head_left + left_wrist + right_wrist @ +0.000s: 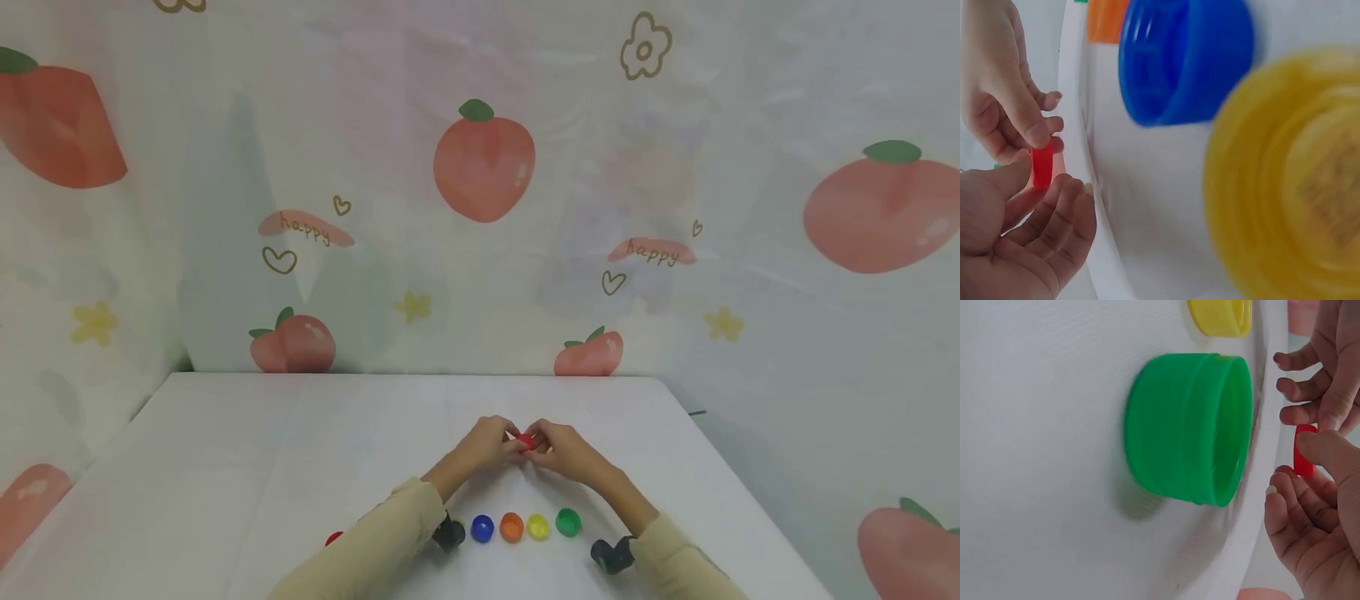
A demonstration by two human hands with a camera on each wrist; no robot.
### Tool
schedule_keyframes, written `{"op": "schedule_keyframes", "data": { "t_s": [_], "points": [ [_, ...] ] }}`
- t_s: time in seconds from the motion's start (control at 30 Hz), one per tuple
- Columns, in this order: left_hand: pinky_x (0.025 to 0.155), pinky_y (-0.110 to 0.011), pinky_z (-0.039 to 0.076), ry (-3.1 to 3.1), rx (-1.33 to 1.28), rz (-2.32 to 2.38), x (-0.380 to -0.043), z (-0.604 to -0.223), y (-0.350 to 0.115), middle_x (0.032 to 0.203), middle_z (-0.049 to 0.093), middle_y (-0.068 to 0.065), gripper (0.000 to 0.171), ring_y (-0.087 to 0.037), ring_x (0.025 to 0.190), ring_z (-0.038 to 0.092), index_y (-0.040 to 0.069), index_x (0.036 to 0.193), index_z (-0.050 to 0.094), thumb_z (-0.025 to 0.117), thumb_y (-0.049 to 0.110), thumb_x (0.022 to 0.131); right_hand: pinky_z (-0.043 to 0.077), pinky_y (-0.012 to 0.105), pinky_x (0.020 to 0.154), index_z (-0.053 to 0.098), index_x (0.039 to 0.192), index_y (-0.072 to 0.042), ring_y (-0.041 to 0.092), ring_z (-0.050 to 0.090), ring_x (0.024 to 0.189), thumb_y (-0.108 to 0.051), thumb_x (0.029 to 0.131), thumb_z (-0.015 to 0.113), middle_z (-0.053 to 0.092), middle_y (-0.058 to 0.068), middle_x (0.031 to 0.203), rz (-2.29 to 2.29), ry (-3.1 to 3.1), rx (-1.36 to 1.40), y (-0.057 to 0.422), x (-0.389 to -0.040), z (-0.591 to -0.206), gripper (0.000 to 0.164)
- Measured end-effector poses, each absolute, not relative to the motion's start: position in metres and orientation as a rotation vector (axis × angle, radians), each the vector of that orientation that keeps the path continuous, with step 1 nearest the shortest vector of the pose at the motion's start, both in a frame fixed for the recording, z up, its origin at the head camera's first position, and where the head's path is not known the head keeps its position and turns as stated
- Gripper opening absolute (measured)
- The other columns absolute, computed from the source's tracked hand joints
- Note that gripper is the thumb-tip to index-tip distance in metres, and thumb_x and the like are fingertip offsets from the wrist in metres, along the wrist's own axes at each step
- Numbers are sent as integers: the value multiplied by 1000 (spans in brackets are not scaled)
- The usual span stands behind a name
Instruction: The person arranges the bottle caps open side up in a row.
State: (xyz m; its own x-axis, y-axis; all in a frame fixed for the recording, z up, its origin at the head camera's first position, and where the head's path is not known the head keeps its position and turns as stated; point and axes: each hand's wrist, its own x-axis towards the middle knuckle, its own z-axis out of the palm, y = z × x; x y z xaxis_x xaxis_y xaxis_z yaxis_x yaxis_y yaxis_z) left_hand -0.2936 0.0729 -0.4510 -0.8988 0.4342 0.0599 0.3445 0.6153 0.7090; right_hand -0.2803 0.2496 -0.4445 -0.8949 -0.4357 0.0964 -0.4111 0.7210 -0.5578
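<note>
A small red cap-like piece (526,442) is held above the far part of the white table, between both hands. My left hand (487,443) pinches one side of it with thumb and fingers. From the other side my right hand (558,450) pinches it too. Both wrist views show the red piece (1042,166) edge-on as a narrow band, so its full shape is hidden. Nearer my body stands a row of cups: blue (482,528), orange (512,527), yellow (537,527) and green (568,522). The green cup (1188,428) has its open mouth visible in the right wrist view.
A darker yellow cup (1285,187) looms close in the left wrist view, beside the blue cup (1185,59). Part of a red item (334,538) shows past my left sleeve (375,533). A patterned cloth (480,275) hangs behind the table (225,467).
</note>
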Motion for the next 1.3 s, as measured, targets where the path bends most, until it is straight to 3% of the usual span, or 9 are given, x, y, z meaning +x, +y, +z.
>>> {"op": "schedule_keyframes", "data": {
  "t_s": [0.2,0.47,0.8,1.07,1.3],
  "points": [
    [49,-22,48,2585,640,1334,-287,-447,72,72,63,-4,22,-17,59,60,-2,104,63,64,15,91,51,23,71,58,107,-4,16,58,80,-8,83,72,61,-2,86,-983,2893,-682,254,-273,-439,29],
    [52,-25,50,2504,588,1424,-281,-446,73,77,63,-5,14,-16,60,60,8,97,55,66,10,88,53,23,69,60,104,-3,18,61,78,-7,85,70,64,2,88,-1145,2848,-726,256,-264,-437,22],
    [57,-23,51,2471,682,1513,-271,-447,73,82,64,0,14,-13,67,63,13,92,58,66,25,89,52,23,71,61,99,-9,13,63,81,-12,86,69,65,-1,91,-1222,2867,-677,267,-252,-440,16],
    [62,-20,50,2489,759,1509,-264,-444,75,84,60,9,11,-7,71,60,13,90,62,70,20,86,52,26,76,62,102,-8,13,64,86,-27,86,70,65,-1,94,-1251,2850,-721,275,-242,-440,26],
    [66,-16,48,2542,834,1509,-250,-443,82,86,61,10,12,-3,74,57,14,92,64,72,19,84,52,28,78,59,113,-6,17,64,90,-29,86,70,65,4,104,-1289,2815,-642,283,-227,-438,38]
  ]
}}
